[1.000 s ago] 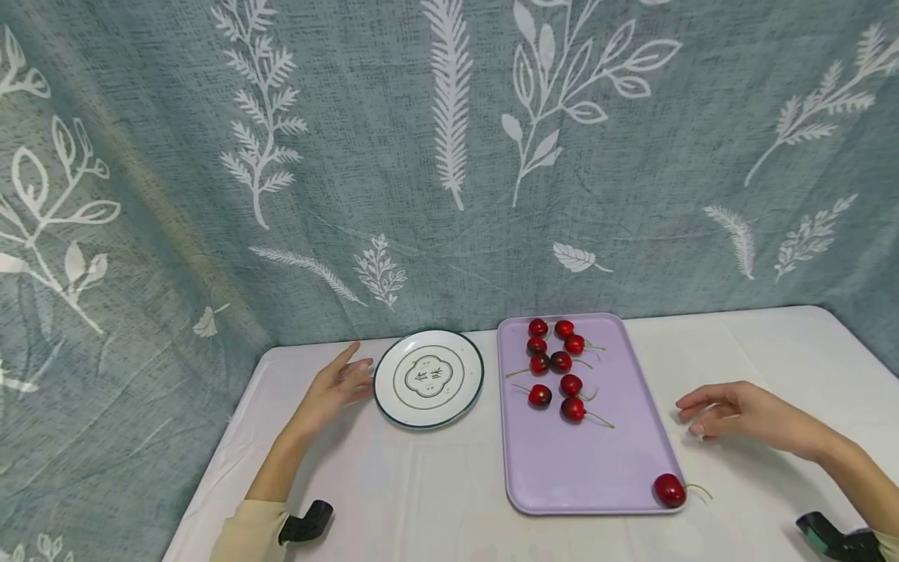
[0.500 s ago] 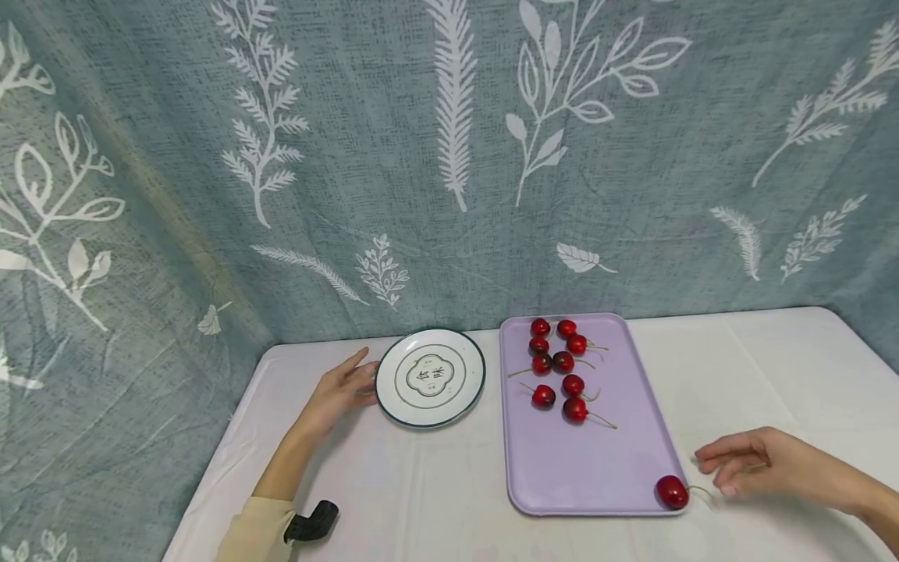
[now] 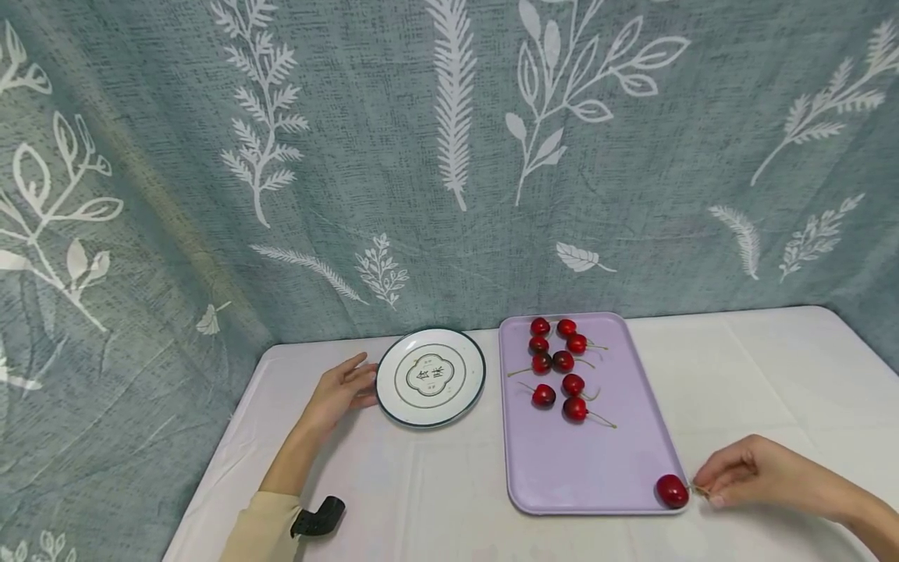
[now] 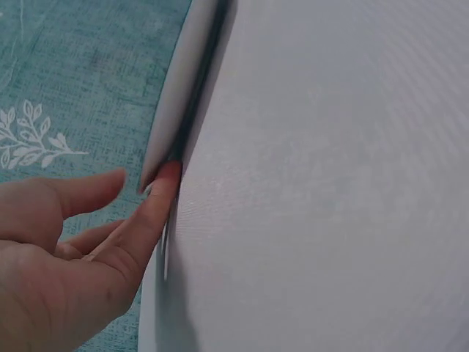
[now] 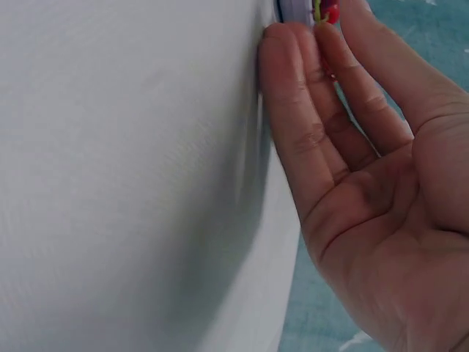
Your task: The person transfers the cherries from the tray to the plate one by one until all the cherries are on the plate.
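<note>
A white plate (image 3: 430, 410) with a dark blue rim lies at the back of the table. Beside its left edge my left hand (image 3: 340, 394) rests its fingertips against the rim, thumb raised; in the left wrist view a finger reaches the plate's edge (image 4: 176, 110). At the front right corner of the lilac tray (image 3: 590, 472) sits a dark red cherry (image 3: 672, 491). My right hand (image 3: 762, 478) pinches its stem (image 3: 698, 491) between thumb and finger. In the right wrist view my palm covers most of the tray.
Several more red cherries with stems, among them one cherry (image 3: 574, 409), lie in the tray's back half. A white cloth (image 3: 435, 492) covers the table. A blue-grey curtain (image 3: 393, 156) with white leaf prints hangs right behind the table's far edge.
My right hand has moved toward the front and then left to the corner cherry, and taken its stem. My left hand has come slightly closer to the plate's rim.
</note>
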{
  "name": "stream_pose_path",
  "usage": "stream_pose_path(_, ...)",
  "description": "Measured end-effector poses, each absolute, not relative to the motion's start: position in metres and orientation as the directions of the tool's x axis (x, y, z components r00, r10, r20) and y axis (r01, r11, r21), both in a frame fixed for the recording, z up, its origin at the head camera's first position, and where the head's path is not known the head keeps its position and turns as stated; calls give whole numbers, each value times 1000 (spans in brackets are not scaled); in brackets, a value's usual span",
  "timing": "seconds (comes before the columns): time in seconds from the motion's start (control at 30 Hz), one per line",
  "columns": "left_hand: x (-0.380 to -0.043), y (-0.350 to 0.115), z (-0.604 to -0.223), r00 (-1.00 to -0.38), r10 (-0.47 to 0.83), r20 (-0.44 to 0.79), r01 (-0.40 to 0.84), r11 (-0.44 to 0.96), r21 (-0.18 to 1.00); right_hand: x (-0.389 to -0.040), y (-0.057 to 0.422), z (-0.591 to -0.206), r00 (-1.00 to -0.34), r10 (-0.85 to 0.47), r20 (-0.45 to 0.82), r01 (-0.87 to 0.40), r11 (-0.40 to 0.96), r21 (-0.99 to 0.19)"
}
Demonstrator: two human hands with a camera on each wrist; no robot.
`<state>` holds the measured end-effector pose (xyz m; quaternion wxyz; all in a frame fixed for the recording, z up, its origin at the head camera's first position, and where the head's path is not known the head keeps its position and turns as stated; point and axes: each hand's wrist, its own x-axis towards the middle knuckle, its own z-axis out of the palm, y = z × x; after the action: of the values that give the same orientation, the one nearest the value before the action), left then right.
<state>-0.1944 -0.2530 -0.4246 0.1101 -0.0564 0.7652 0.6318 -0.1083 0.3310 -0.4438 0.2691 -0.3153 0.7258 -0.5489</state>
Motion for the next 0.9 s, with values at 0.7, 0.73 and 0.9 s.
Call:
stream_pose_path(0.7, -198, -251, -436, -955, -48, -293, -297, 143, 944, -112, 325, -438, -685, -726, -65, -82, 166, -983)
stream_pose_path(0.73, -198, -251, -436, -954, -53, -295, -300, 136, 944, -112, 324, -438, -686, -724, -70, -77, 167, -983)
stream_pose_path(0.9, -198, -252, -437, -953, -51, -300, -303, 111, 946, -115, 324, -433, -742, -653, -151, 6, 219, -976)
